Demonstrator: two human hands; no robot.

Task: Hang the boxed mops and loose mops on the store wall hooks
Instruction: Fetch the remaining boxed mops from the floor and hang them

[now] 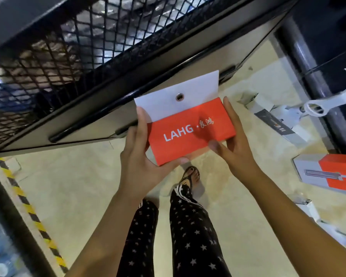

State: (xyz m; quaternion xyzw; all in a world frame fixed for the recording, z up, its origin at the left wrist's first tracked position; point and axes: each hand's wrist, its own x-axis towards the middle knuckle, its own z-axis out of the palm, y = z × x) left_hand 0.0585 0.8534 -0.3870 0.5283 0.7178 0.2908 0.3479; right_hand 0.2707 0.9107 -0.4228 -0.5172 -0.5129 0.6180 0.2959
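Red box (192, 130) held end-on between both hands, over a pale tiled floor (78, 186). Gripped at its left edge by the left hand (142, 148), fingers reaching up the side onto the flap, thumb hooked along the lower edge. Clamped at its right edge by the right hand (234, 136), fingers laid straight up the side, thumb pressed on the red face. Lettered "LAHG" in white, with red script beside it, across the face between the two hands. Standing up from the box's top edge, just above the left fingertips: a white flap (164, 104), pierced at its middle by a metal eyelet (179, 96).

Beyond the hands and close behind the flap: a black mesh rack (68, 47), tilted across the view, with plastic-wrapped goods blurred behind the mesh. Along its lower panel, just past the left fingertips, a long dark bar (140, 102).

Right of the right hand, lying on the floor: a grey box (278, 120) and, beside it, a white plastic fitting (316, 105) with a ring end. Lower right of that hand, well apart from it: a second box (328, 172), grey and red, flat on the floor.

Below the hands: legs in star-print trousers (190, 226) and one sandalled foot (191, 175). Far to the lower left of the left hand: yellow-and-black tape (28, 206) running along the floor.
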